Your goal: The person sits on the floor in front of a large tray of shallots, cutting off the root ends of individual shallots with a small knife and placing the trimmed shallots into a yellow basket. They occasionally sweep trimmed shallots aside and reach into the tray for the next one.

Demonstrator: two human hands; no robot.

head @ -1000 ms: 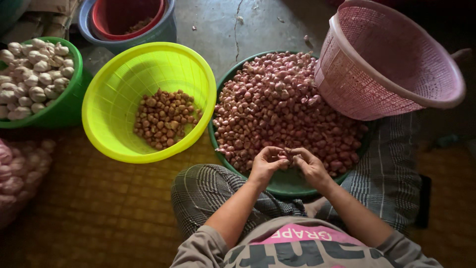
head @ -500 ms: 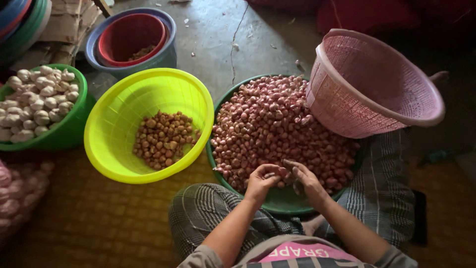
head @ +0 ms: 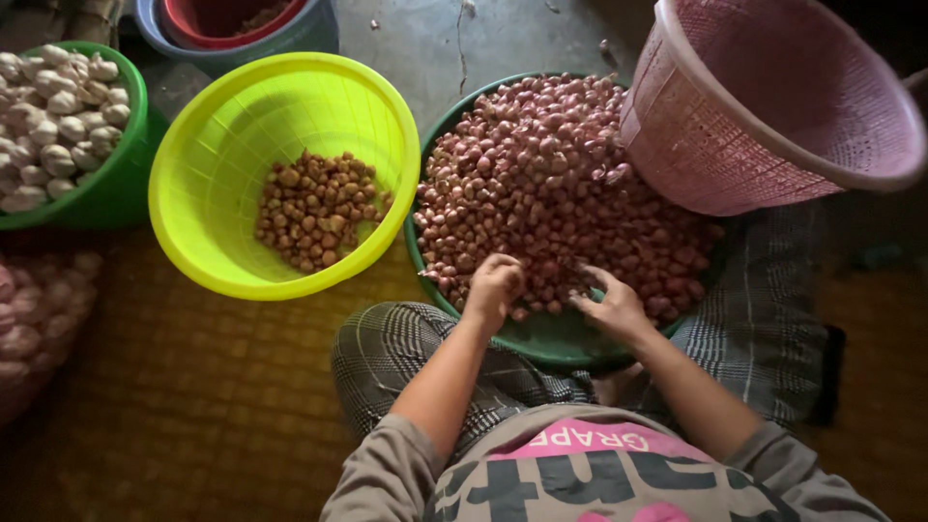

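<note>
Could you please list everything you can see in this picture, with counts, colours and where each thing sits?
Green basin: one, centre, in front of the person, heaped with shallots.
Shallots: a large heap, reddish-purple, in the green basin.
Yellow basket: one, left of the basin, holding a small pile of brown bulbs.
Pink basket: one, upper right, tilted, leaning on the heap.
Green tub: one, far left, full of white garlic.
Blue and red bowls: nested, top.
Left hand: on the shallots.
Right hand: on the shallots.
</note>
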